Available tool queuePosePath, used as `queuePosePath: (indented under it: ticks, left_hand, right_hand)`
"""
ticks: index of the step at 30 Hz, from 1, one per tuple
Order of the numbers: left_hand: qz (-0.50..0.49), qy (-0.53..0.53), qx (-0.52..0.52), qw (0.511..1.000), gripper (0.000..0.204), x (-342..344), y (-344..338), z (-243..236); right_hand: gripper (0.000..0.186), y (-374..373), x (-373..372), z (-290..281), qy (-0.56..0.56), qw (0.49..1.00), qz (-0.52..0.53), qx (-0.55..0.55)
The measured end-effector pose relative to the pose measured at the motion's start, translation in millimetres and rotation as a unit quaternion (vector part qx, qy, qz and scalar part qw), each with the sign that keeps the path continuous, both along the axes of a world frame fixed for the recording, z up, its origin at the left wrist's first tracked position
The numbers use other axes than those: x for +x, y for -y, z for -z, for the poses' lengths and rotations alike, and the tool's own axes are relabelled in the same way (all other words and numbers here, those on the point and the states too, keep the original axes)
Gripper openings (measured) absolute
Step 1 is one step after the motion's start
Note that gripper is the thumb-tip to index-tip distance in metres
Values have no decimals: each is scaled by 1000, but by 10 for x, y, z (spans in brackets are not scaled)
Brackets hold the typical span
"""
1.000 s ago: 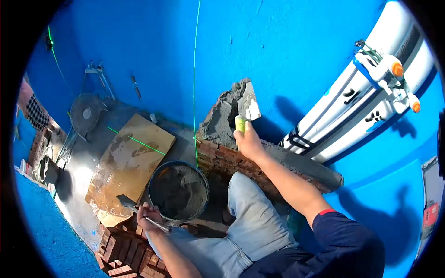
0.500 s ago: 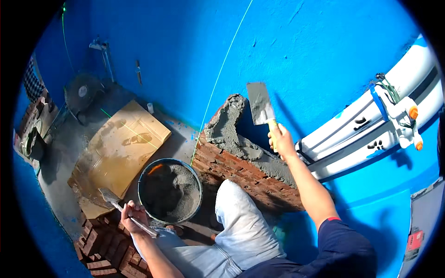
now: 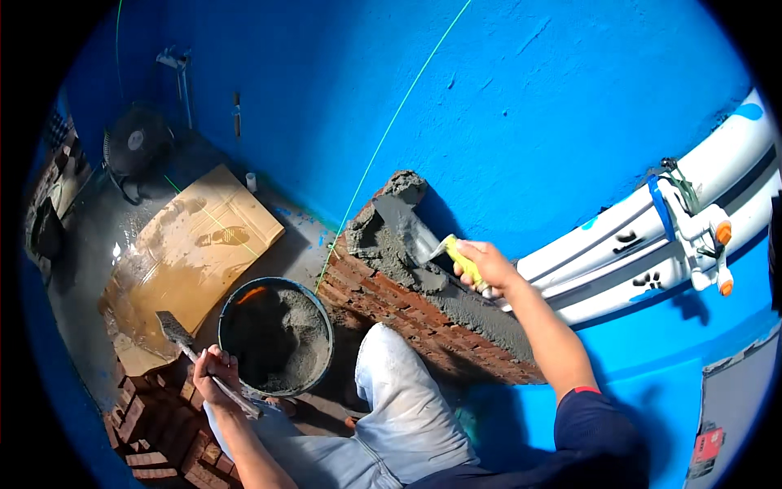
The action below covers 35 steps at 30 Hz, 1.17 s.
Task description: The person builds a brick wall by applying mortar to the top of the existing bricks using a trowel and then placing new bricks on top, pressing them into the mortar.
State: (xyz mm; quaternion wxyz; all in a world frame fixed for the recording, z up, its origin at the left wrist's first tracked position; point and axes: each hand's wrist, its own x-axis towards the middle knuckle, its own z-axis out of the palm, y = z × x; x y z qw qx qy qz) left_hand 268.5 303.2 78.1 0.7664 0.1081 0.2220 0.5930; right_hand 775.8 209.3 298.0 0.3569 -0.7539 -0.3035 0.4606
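My right hand [image 3: 492,267] is closed round the yellow handle of a trowel [image 3: 423,241]. Its blade lies flat on wet grey mortar [image 3: 489,319] along the top of a low brick wall [image 3: 391,301], near the raised end by the blue wall. At the lower left, my left hand [image 3: 215,378] grips the shaft of a second, narrow flat-bladed trowel [image 3: 173,329], its mortar-stained blade pointing up and left. Beside that hand stands a round bucket [image 3: 331,330] with grey mortar [image 3: 301,338] inside.
A green string [image 3: 399,118] runs down past the brick wall's left end. White pipes with orange-capped taps [image 3: 688,228] line the right wall. Wet cardboard [image 3: 204,244] covers the floor at left, with stacked bricks [image 3: 163,432] below it and a black fan [image 3: 137,145] behind.
My right hand has lowered the trowel from upright against the blue wall onto the mortar, turning its blade leftward. My left hand still holds its trowel. The view has shifted slightly.
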Motion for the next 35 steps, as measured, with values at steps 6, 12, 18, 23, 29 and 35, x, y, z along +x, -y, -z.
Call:
queuePosePath:
  ticks: [6,12,18,23,29,35]
  left_hand:
    - [8,-3,-25,1000,34,117,18,13]
    - [13,-8,7,1000,32,59,34,-16]
    - [2,-5,-3,1000,31,7,34,48]
    - [29,15,-6,999,30,134,29,-1]
    - [23,-7,-23,999,29,97,87,-46]
    - [10,4,-11,1000,30,63,118,-16]
  right_hand:
    - [39,-341,1075,104,307,943,-123,-32]
    - [40,-667,1234,7,258,958,-99,-75]
    - [48,-594,763,-140,44,991,-32,-122]
    - [52,-291,264,-136,49,988,-59,-131]
    - [45,-89,52,-270,200,955,-174,-135]
    - [43,-488,619,-417,366,915,-111,-129]
